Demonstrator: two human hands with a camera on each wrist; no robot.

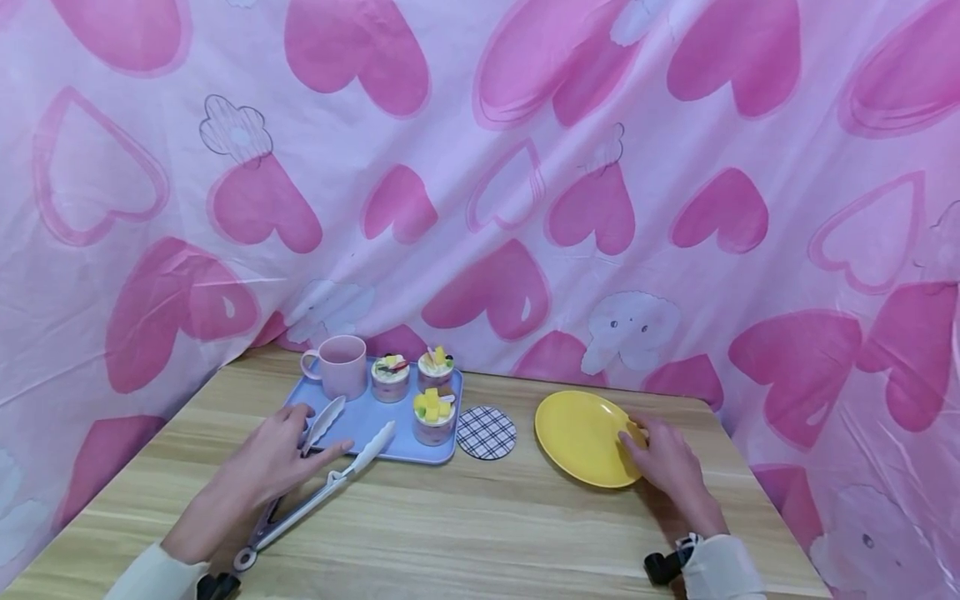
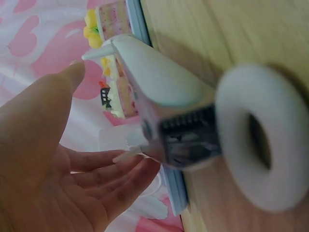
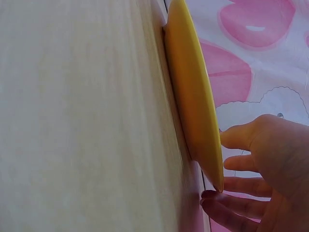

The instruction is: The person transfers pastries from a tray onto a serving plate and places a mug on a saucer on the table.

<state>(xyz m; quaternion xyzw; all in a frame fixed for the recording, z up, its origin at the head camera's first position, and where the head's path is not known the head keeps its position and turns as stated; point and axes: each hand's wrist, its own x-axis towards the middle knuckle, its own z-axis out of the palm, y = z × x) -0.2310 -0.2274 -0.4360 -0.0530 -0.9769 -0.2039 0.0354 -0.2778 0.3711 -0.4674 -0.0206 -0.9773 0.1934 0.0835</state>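
Note:
My left hand (image 1: 262, 462) is spread over a pair of grey-and-white kitchen tongs (image 1: 336, 478). Its thumb stands well apart from the fingers, whose tips lie right at one arm of the tongs (image 2: 159, 77) in the left wrist view. The tongs are spread, with their tips over the front of a blue tray (image 1: 360, 415). At the right, my right hand (image 1: 671, 467) pinches the rim of a yellow plate (image 1: 585, 437), thumb on top. In the right wrist view its fingertips reach beneath the rim of the plate (image 3: 193, 87).
On the tray stand a pink mug (image 1: 343, 371) and several dessert cups (image 1: 433, 427) topped with cream and yellow pieces. A round checked coaster (image 1: 487, 433) lies between tray and plate. A pink heart-patterned cloth (image 1: 487, 292) hangs behind the wooden table (image 1: 480, 533).

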